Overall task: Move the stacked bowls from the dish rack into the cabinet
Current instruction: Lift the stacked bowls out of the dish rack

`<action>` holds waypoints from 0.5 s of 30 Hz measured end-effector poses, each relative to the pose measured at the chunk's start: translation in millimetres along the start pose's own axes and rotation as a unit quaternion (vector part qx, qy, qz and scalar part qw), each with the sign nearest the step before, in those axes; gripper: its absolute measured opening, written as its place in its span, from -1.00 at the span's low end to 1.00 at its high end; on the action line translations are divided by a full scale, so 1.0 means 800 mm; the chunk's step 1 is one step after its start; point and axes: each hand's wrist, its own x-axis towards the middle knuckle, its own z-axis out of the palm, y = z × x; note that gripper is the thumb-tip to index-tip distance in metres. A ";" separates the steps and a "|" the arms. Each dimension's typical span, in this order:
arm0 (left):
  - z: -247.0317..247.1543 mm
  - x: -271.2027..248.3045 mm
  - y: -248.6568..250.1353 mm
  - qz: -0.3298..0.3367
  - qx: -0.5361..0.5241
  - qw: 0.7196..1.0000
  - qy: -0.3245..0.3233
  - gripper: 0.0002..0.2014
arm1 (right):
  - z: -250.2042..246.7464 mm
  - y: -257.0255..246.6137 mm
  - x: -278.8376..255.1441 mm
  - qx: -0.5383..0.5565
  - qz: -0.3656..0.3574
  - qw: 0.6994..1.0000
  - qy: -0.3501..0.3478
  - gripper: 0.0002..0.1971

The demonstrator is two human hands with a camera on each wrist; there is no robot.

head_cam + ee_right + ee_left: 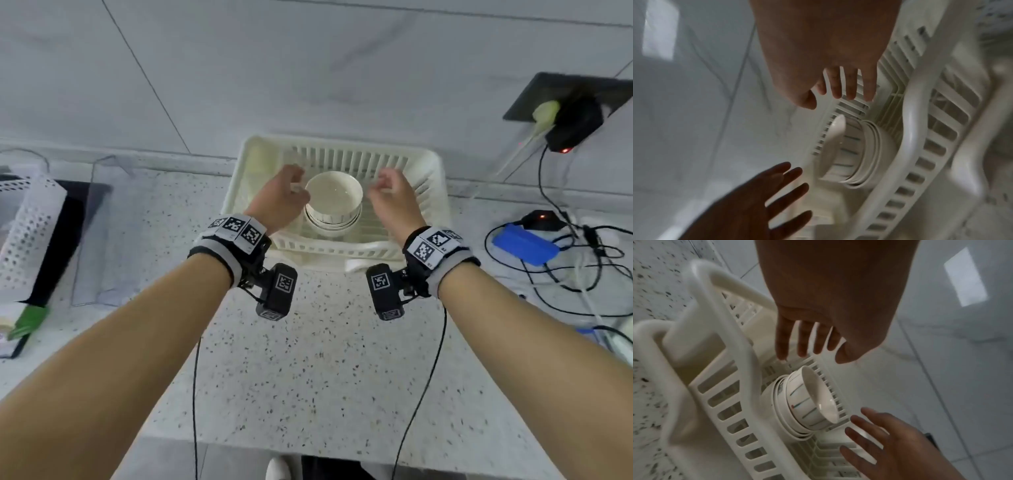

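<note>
Cream plastic dish rack [435, 192]: sitting on the speckled counter [308, 359] against the pale tiled wall [239, 68], its slotted walls and ribbed floor showing.
Bowls [333, 202]: standing upright as one nested stack inside the dish rack, near its middle; the top one is showing thin dark stripes down its outer side, plain in the left wrist view [807, 404].
Left hand [279, 198]: hanging just beside the left of the bowls, fingers [803, 340] spread and only loosely bent, holding nothing; in the head view it is too close to the rim to say whether it is touching, while the wrist views are showing a gap.
Right hand [390, 197]: hovering near the right of the bowls, fingers [851, 84] apart and relaxed, gripping nothing, clear of the stack.
Wrist straps: each wrist is wearing a grey-and-black band [219, 253] carrying square black-and-white coded tags, with a small black camera box [277, 291] hanging under it that is bearing one more tag.
Writing: tiny characters are sitting beside the tags, too small to read; no brand is showing on the dish rack or the bowls.
Left of the counter: a white perforated basket [24, 233] is lying by a clear plastic holder [102, 233].
Right of the counter: a blue box [525, 245] is lying among black cables [582, 274], and a black plug [575, 126] with a red light is sitting in a wall socket.
</note>
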 end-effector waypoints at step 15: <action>0.053 0.089 -0.026 -0.278 -0.186 0.933 -0.130 -0.44 | 0.059 0.026 0.092 0.176 0.252 0.940 -0.149 -0.52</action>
